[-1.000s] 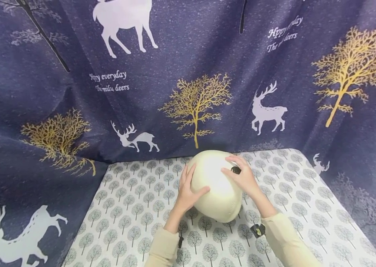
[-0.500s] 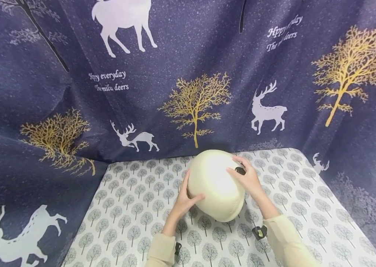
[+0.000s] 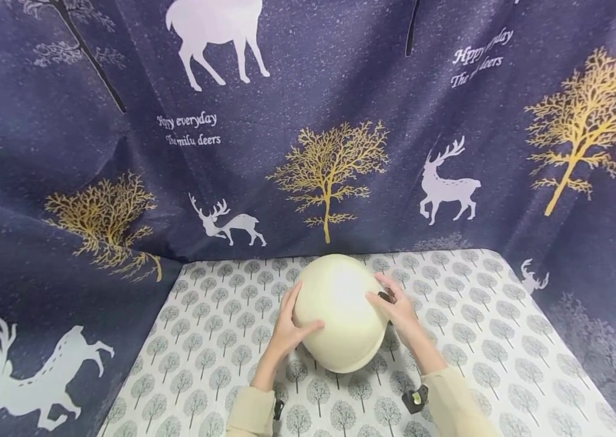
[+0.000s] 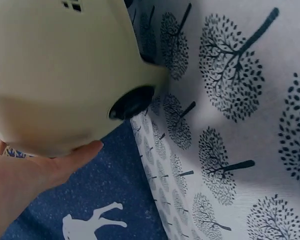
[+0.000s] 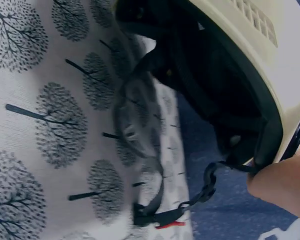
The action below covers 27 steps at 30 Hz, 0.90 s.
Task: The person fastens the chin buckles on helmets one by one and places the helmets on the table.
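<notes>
A cream helmet (image 3: 337,312) is between my two hands above the patterned tablecloth, its rounded shell toward the head camera. My left hand (image 3: 287,332) holds its left side, thumb on the near face and fingers spread along the edge. My right hand (image 3: 402,312) grips the right rim, with the thumb on the shell. The right wrist view looks into the black lining (image 5: 220,75), from which a chin strap (image 5: 155,185) hangs with a red-marked buckle (image 5: 167,220). A dark round part (image 4: 132,102) shows on the shell in the left wrist view.
A white tablecloth (image 3: 204,364) printed with grey trees covers the table. Behind it and at both sides hangs a dark blue curtain (image 3: 264,182) with deer and yellow trees. A small black device (image 3: 414,399) sits at the right wrist.
The helmet has turned in my hands and shifted a little left in the head view. My left hand has slid down its left side, and the right stays by the rim. The head view has moved slightly.
</notes>
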Each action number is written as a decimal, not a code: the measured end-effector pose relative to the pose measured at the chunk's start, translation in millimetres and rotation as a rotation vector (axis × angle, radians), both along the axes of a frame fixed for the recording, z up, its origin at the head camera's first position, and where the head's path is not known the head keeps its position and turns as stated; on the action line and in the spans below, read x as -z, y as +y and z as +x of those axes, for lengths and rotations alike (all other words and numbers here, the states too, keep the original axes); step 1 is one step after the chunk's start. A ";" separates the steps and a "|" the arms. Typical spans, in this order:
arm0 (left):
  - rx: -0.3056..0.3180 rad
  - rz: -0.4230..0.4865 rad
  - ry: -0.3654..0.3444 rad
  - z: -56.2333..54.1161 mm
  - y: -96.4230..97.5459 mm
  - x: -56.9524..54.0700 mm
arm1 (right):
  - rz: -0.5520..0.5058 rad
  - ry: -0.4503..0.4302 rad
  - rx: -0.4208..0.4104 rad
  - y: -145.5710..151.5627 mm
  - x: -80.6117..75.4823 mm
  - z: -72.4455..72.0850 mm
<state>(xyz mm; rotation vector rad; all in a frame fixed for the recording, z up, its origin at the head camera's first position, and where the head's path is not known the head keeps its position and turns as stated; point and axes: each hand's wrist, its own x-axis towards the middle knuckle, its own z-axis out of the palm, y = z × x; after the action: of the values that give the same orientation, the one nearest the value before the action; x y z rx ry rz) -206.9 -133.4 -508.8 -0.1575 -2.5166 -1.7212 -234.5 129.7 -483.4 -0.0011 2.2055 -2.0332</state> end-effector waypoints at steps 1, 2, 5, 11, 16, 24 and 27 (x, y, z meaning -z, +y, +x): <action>-0.009 -0.010 -0.003 0.1 0.5 0.5 | -0.011 -0.012 0.005 0.0 3.8 -1.4; -0.019 -0.024 -0.006 0.5 1.4 0.7 | -0.018 -0.022 0.005 0.1 7.6 -2.6; -0.037 -0.045 -0.004 2.0 5.1 1.4 | -0.047 -0.039 0.009 0.8 16.8 -5.0; -0.049 -0.075 -0.002 0.8 11.0 2.4 | -0.043 -0.016 -0.003 3.4 26.2 -8.3; -0.031 -0.103 0.009 -2.1 11.0 5.9 | -0.060 -0.017 -0.012 5.6 32.9 -14.0; -0.039 -0.126 0.037 -4.7 14.2 13.9 | -0.039 -0.056 -0.013 4.4 44.0 -19.0; -0.052 -0.135 0.047 -7.2 16.1 16.0 | -0.030 -0.061 -0.024 4.4 44.2 -22.5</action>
<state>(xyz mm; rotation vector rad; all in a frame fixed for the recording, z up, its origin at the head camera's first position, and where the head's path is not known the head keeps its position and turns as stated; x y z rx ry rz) -214.1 -117.3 -524.8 -0.1388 -2.5782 -1.5118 -257.0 134.1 -527.6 0.0311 2.1291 -2.0255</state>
